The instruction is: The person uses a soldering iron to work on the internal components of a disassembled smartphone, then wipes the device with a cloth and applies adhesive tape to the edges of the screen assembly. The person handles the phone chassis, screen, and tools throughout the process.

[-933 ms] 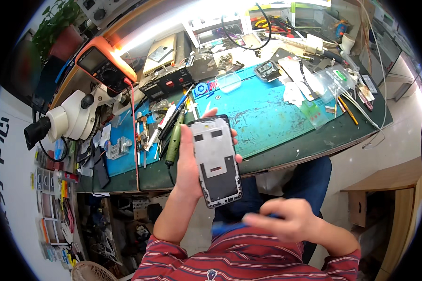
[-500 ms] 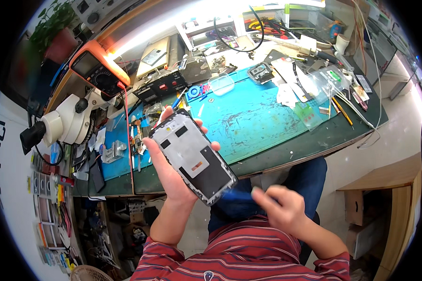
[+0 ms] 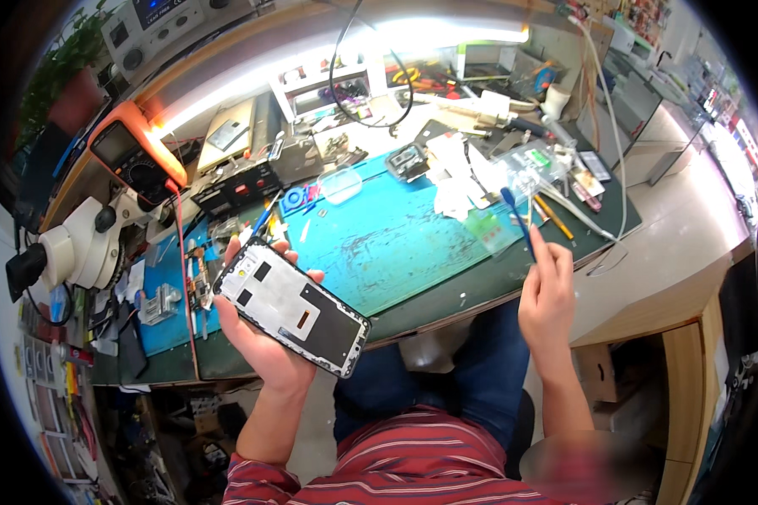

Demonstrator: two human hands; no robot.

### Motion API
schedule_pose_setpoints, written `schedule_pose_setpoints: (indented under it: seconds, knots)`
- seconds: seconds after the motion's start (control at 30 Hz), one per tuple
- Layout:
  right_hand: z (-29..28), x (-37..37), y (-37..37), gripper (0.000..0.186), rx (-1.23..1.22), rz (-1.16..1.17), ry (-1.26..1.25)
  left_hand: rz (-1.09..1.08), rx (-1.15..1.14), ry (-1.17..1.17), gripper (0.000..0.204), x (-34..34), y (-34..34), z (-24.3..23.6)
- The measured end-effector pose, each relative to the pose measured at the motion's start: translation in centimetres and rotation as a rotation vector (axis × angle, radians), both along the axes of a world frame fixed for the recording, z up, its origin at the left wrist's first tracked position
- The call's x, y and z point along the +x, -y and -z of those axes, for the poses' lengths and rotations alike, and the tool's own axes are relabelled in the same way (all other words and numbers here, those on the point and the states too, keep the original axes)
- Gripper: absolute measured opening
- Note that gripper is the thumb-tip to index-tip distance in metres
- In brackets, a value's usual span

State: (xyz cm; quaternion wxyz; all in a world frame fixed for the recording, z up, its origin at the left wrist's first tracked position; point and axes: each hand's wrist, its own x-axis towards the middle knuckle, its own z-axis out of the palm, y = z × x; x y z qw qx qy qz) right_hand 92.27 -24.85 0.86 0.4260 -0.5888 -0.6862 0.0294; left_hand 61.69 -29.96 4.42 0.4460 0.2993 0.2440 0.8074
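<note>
My left hand [image 3: 265,347] holds a phone frame [image 3: 288,303] above the near left part of the bench, its fingers wrapped round both long edges. The silver and black inner side of the frame faces up, with a small copper-coloured patch near the middle. At the right, my right hand [image 3: 549,290] grips a slim blue brush-like tool [image 3: 519,220] by its lower end. The tool points up and away over the bench's right part, apart from the frame. Its tip is too small to make out fully.
A blue mat [image 3: 370,252] covers the bench. At the left stand an orange multimeter [image 3: 135,151] with a red lead and a white microscope [image 3: 84,244]. A clear plastic box [image 3: 341,185] sits at the mat's back; papers, pencils [image 3: 556,217] and bags clutter the right.
My right hand has swung up and right with the blue tool, from beside the frame's lower end to over the bench's right side. The frame stays in my left hand; the whole view has shifted.
</note>
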Motion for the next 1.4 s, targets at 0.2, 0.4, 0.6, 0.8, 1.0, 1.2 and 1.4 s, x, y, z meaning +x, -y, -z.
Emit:
schedule_pose_setpoints:
  seconds: [0.2, 0.4, 0.6, 0.8, 1.0, 1.2, 1.4]
  knots:
    - [0.1, 5.4, -10.1, 0.037, 0.082, 0.142, 0.214, -0.306, 0.204, -0.488, 0.094, 0.7, -3.3, 4.2]
    - [-1.2, 3.8, -18.3, 0.027, 0.106, -0.004, 0.338, -0.247, 0.056, -0.83, 0.11, -0.2, -1.8, 5.0]
    - [-2.3, -2.0, -25.3, 0.04, -0.49, -0.011, 0.399, 0.093, -0.406, -0.51, 0.105, -2.4, 3.8, 2.3]
    - [-5.3, -4.2, -27.0, 0.069, -0.865, -0.011, 0.689, 0.418, -0.72, -0.178, 0.074, -5.0, 5.5, -0.6]
    - [-5.0, -4.6, -27.2, 0.073, -0.904, -0.04, 0.711, 0.682, -0.919, -0.033, 0.062, -5.5, 2.8, -1.4]
    - [-3.2, -1.4, -29.2, 0.051, -0.852, -0.183, 0.356, 1.112, -0.665, 0.44, 0.08, -5.0, 0.0, 2.1]
    - [-4.3, -0.4, -27.5, 0.03, -0.851, -0.323, -0.283, 1.094, -0.653, 0.397, 0.088, -3.2, -0.7, 3.2]
